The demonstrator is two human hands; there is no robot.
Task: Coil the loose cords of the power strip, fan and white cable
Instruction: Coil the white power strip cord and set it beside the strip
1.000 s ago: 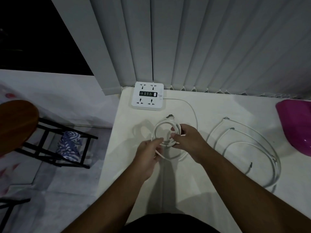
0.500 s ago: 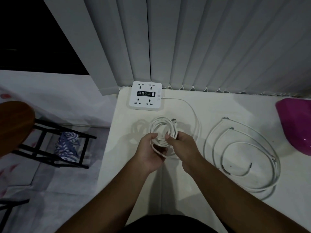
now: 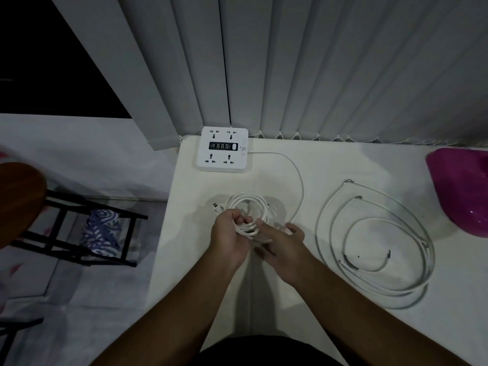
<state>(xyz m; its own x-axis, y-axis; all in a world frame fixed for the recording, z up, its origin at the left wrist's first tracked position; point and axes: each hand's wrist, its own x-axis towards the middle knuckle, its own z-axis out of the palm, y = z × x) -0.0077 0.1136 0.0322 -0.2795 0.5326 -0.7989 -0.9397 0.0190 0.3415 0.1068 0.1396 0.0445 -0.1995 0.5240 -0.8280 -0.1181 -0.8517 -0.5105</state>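
- The left hand [image 3: 232,233] is curled tight round a round bundle of white cord [image 3: 248,207]. It squeezes all the loops together at the near side so they do not spring apart.
- The right hand [image 3: 284,245] holds nothing, and its fingers are out straight. Its fingertips [image 3: 260,224] lie just beside the squeezed loops, where they can pat the rings flat or pick up the next bit of cord.
- The bundle is over the front left part of the white counter [image 3: 343,165]. A small plug [image 3: 216,207] sticks out of its left side.
- One loose bit of this cord runs from by the right hand, up in a curve, and back to the square white power strip [image 3: 224,149]. The strip sits flat at the far left corner, by the grey hanging blinds [image 3: 317,75]. So this cord looks nearly all wound up.
- The long thin white cable [image 3: 429,257] lies on the counter to the right, well apart from the hands, in big floppy rings. It is not wound up small yet, so it likely comes next.
- No fan is in sight.
- A bright pink plastic tub [image 3: 462,191] sits at the right edge of the counter. Only part of it shows and the light is dim, so I cannot tell if anything is in it.
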